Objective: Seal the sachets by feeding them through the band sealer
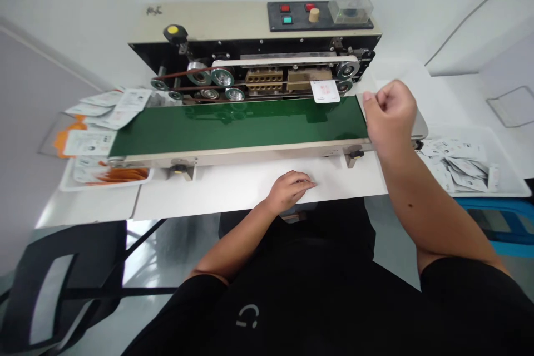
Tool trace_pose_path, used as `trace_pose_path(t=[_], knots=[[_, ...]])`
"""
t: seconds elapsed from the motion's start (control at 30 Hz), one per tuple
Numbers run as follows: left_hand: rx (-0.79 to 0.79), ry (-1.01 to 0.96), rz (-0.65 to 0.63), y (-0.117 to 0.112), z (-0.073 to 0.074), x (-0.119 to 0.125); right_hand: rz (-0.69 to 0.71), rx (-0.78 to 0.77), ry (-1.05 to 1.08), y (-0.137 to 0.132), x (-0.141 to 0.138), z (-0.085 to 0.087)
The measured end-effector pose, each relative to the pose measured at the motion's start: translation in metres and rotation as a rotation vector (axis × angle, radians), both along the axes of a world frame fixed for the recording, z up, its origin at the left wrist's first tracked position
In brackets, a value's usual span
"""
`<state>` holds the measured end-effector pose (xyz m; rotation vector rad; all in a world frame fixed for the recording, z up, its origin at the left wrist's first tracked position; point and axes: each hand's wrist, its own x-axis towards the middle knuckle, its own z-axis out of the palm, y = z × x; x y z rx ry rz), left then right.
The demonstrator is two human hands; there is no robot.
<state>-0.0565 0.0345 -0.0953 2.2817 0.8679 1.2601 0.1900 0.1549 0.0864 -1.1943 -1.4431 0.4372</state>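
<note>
My right hand (392, 111) is over the right end of the green conveyor belt (250, 125), its fingers curled in and nothing visible in them. The thumb points toward the band sealing machine (233, 25). A small white sachet (326, 90) with red print hangs from the machine's bands, above the belt's right part and left of my right hand. My left hand (290, 189) rests at the table's front edge, below the belt, with its fingers loosely stretched and holding nothing that shows.
White sachets (129, 108) are piled at the belt's left end, over a white tray (148, 175) with orange-backed ones. At right, a white bin (511, 169) holds many sachets. Switches and a knob (314, 15) top the machine. A black chair (95, 250) stands at lower left.
</note>
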Motion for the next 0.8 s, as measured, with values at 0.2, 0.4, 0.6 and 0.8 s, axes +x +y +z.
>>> trace_pose_path(t=[0.2, 0.4, 0.6, 0.8], knots=[[0.05, -0.013, 0.053, 0.002, 0.001, -0.003, 0.225, 0.168, -0.24, -0.098, 0.002, -0.031], [0.062, -0.046, 0.097, 0.002, 0.005, -0.005, 0.335, -0.35, -0.056, -0.145, -0.007, -0.097], [0.077, 0.008, 0.188, 0.002, -0.001, -0.006, 0.52, -0.919, 0.293, -0.157, -0.031, -0.139], [0.073, 0.009, 0.107, 0.002, 0.0, -0.004, 0.425, -0.878, 0.571, -0.149, -0.048, -0.145]])
